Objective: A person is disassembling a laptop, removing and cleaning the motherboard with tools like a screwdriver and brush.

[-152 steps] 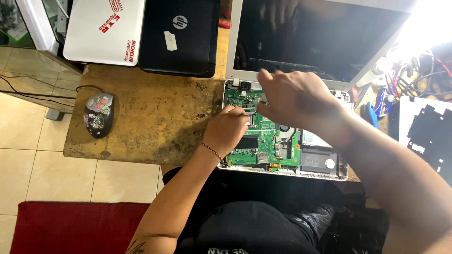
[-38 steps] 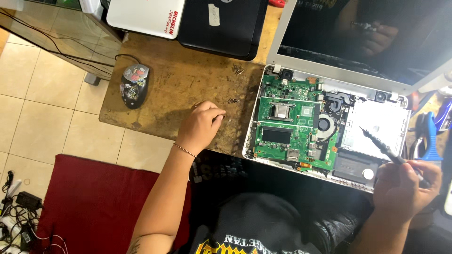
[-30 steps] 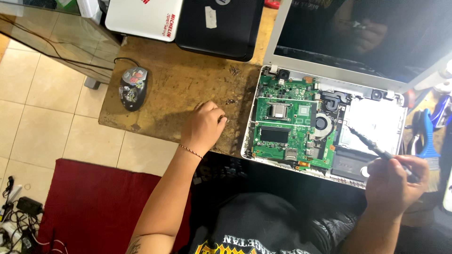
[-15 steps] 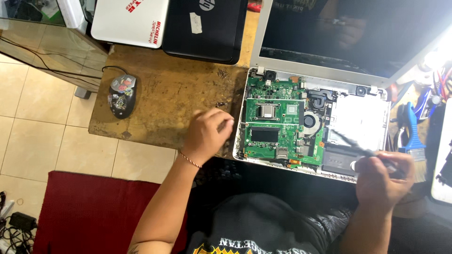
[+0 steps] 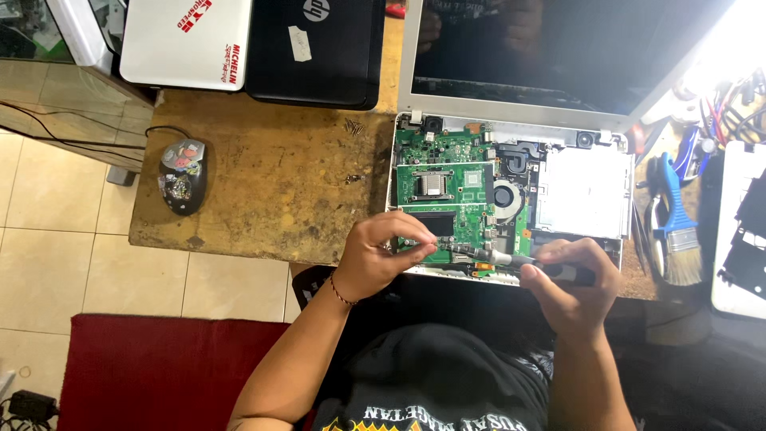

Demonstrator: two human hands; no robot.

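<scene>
Hands [image 5: 479,267] | L pinches at motherboard [image 5: 443,187] edge | R grips screwdriver [image 5: 511,259], tip leftward

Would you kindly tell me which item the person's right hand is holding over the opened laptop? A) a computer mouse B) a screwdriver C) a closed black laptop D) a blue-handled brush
B: the right hand grips a screwdriver whose tip lies on the green circuit board beside the left hand.
</scene>
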